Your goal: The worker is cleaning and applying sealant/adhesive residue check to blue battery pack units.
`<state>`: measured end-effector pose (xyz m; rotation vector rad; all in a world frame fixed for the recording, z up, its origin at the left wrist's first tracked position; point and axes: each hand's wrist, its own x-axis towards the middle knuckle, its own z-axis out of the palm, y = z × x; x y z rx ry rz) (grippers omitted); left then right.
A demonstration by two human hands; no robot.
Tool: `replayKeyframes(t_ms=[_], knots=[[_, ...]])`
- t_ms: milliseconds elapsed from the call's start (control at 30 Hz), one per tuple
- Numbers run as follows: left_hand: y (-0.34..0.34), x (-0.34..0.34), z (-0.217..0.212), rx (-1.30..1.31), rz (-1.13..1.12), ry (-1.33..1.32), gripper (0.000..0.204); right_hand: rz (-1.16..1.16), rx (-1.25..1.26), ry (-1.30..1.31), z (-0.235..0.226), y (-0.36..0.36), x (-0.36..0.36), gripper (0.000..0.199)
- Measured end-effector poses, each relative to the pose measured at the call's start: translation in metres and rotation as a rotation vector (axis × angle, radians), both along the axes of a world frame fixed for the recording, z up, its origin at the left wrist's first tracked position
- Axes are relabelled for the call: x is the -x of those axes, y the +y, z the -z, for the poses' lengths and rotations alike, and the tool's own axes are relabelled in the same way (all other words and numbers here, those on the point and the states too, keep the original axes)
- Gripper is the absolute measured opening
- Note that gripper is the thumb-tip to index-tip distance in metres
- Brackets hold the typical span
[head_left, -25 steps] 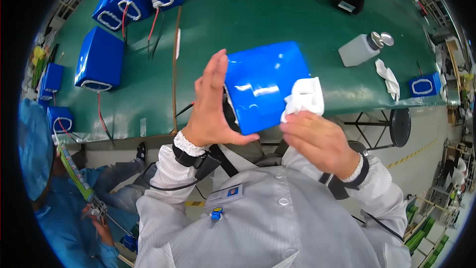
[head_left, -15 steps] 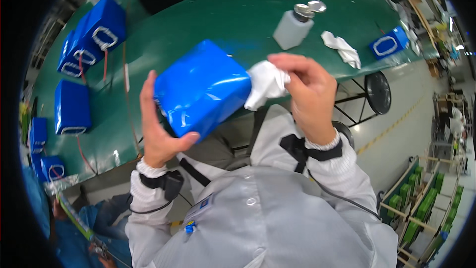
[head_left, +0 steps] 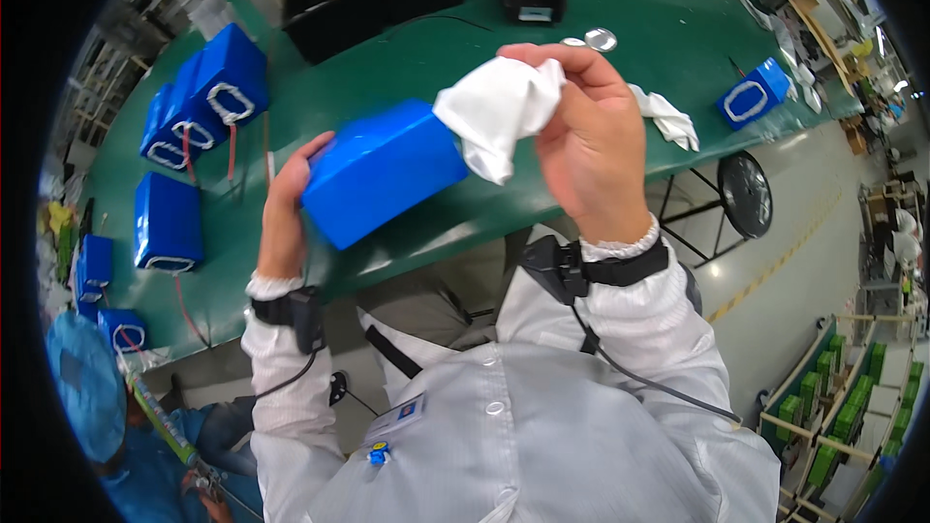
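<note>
two hands apart! left (head_left: 288, 203) grips glossy blue box (head_left: 383, 179), right (head_left: 596, 145) white cloth (head_left: 496, 114); green tabletop (head_left: 426, 68) twelve o'clock, round black stool (head_left: 744, 196) three!

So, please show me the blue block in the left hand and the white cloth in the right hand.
Blue block (head_left: 385, 179): head view, on its side facing the wearer.
White cloth (head_left: 497, 108): head view, middle of its spread.

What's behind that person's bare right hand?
Beyond the bare right hand, a shiny, round silver disc shows above it, and a crumpled white cloth at its right. Anything directly behind the hand is covered.
</note>
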<state>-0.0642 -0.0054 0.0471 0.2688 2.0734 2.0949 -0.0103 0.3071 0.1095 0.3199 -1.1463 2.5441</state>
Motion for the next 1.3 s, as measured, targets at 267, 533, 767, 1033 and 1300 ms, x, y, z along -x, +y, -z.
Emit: replayKeyframes(t_ms=[267, 533, 767, 1033, 1300], knots=[[0.031, 0.021, 0.021, 0.688, -0.281, 0.183, 0.050, 0.361, -0.439, -0.180, 0.081, -0.025, 0.036, 0.014], [0.008, -0.011, -0.002, 0.758, 0.287, 0.463, 0.134, 0.318, -0.241, -0.325, 0.120, -0.040, 0.009, 0.011], [0.014, 0.002, 0.014, 0.708, 0.222, 0.587, 0.122, 0.324, 0.009, -0.459, 0.102, -0.044, 0.030, 0.013], [0.019, 0.045, -0.027, 0.429, 0.239, 0.105, 0.097, 0.171, 0.058, -0.294, 0.037, -0.034, 0.097, 0.014], [0.033, 0.071, -0.030, 0.194, -0.090, -0.114, 0.065, 0.182, -0.060, -0.147, 0.030, -0.036, 0.095, 0.011]])
